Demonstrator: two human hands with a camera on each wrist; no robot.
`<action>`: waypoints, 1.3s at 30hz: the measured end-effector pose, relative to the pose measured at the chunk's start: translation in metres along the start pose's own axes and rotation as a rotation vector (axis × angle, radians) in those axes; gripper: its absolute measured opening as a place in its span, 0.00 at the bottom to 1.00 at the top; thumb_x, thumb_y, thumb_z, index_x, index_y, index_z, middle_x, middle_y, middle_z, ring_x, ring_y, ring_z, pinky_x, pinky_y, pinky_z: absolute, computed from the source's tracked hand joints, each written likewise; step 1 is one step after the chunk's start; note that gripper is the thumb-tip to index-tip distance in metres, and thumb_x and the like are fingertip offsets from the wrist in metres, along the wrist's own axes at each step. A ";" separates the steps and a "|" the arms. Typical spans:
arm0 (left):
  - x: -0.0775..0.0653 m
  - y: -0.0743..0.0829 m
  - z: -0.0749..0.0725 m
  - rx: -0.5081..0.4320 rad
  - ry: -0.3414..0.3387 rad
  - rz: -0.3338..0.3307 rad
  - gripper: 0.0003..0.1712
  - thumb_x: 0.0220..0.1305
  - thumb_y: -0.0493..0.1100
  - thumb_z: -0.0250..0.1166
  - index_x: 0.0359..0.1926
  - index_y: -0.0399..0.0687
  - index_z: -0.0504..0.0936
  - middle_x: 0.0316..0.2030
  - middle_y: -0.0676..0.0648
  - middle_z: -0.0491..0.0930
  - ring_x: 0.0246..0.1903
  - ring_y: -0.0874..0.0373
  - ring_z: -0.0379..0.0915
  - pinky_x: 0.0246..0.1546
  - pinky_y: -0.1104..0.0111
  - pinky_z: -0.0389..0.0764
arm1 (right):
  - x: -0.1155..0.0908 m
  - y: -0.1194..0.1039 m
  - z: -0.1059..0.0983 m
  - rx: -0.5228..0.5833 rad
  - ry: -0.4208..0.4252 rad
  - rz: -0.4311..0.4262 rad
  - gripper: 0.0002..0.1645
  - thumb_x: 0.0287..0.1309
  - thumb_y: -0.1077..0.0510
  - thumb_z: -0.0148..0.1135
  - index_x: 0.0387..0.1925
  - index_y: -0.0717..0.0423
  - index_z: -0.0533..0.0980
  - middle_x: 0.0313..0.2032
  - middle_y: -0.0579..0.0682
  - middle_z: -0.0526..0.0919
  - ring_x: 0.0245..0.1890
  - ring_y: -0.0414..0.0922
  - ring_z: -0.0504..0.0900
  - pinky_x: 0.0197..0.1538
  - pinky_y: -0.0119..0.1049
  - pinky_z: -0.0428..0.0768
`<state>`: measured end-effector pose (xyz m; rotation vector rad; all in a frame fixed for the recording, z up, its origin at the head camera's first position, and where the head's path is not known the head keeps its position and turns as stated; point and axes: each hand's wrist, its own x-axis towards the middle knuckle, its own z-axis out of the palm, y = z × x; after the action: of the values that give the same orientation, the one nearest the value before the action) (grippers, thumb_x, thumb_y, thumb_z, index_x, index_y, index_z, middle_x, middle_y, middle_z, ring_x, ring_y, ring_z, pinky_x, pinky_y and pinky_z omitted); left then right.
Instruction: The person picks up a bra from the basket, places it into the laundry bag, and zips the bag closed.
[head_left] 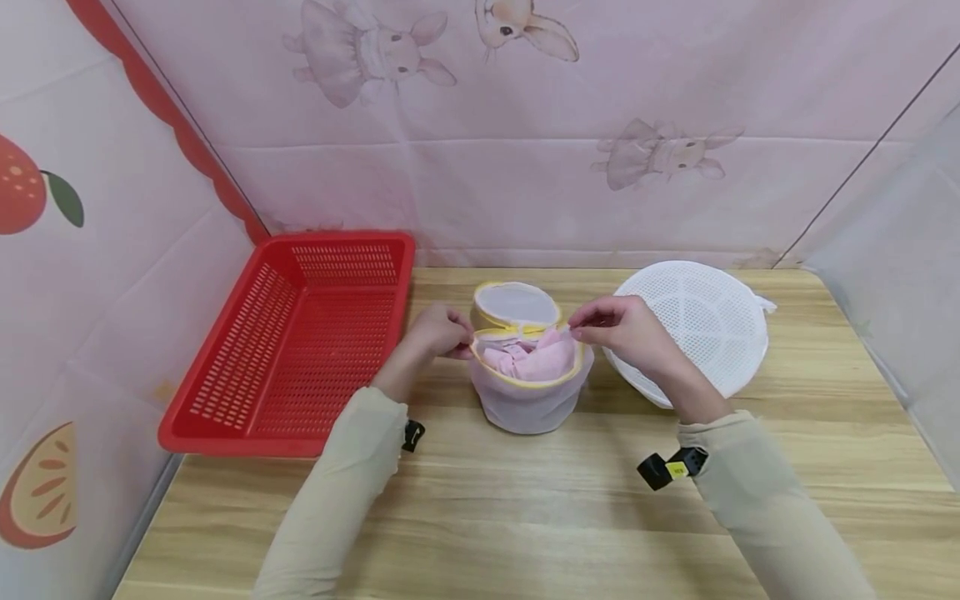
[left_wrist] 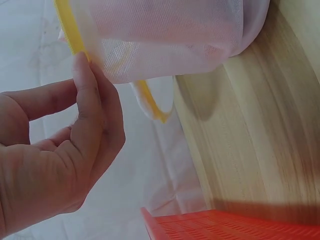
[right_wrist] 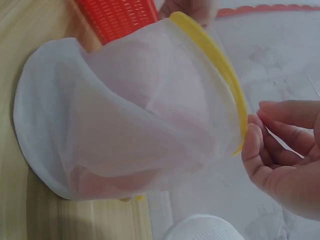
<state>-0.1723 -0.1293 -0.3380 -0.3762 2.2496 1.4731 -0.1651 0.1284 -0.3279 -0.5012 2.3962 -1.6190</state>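
A small white mesh laundry bag with yellow zipper trim stands upright on the table, its round lid flipped back toward the wall. Pink cloth fills the bag's mouth and shows faintly through the mesh. At the left side of the rim, my left hand pinches the yellow edge between thumb and fingers. My right hand pinches the opposite side of the rim, its fingertips at the yellow trim in the right wrist view.
A red perforated plastic basket sits on the left of the wooden table. Partly behind my right hand lies a round white mesh item with a small tab. A pink rabbit-printed wall covering rises behind the table.
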 end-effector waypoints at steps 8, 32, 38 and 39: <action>-0.004 0.005 -0.002 -0.028 -0.003 0.006 0.05 0.56 0.25 0.55 0.35 0.26 0.74 0.26 0.42 0.72 0.15 0.63 0.71 0.23 0.73 0.79 | 0.003 -0.007 0.006 -0.023 -0.029 -0.038 0.09 0.49 0.68 0.64 0.36 0.68 0.79 0.35 0.59 0.81 0.33 0.42 0.78 0.35 0.28 0.76; -0.003 -0.002 0.000 -0.029 0.008 0.001 0.05 0.56 0.25 0.56 0.35 0.28 0.75 0.28 0.42 0.73 0.18 0.62 0.73 0.26 0.72 0.80 | -0.002 0.009 0.033 -0.334 -0.285 -0.088 0.06 0.44 0.70 0.65 0.28 0.59 0.81 0.28 0.47 0.79 0.31 0.43 0.74 0.37 0.36 0.73; -0.002 -0.004 0.001 -0.004 0.005 -0.003 0.05 0.56 0.26 0.56 0.36 0.29 0.75 0.29 0.41 0.73 0.18 0.61 0.73 0.27 0.71 0.80 | -0.003 0.008 0.042 -0.375 -0.327 -0.139 0.07 0.43 0.70 0.64 0.26 0.58 0.80 0.25 0.45 0.77 0.28 0.40 0.72 0.33 0.32 0.72; -0.001 -0.005 0.001 -0.001 0.002 -0.006 0.06 0.56 0.26 0.56 0.36 0.29 0.75 0.29 0.41 0.73 0.18 0.61 0.73 0.27 0.71 0.80 | -0.003 0.007 0.043 -0.377 -0.324 -0.141 0.07 0.43 0.70 0.64 0.26 0.58 0.80 0.25 0.45 0.77 0.29 0.40 0.72 0.33 0.32 0.72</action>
<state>-0.1688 -0.1305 -0.3414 -0.3845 2.2480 1.4717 -0.1480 0.0956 -0.3510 -0.9376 2.4544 -1.0262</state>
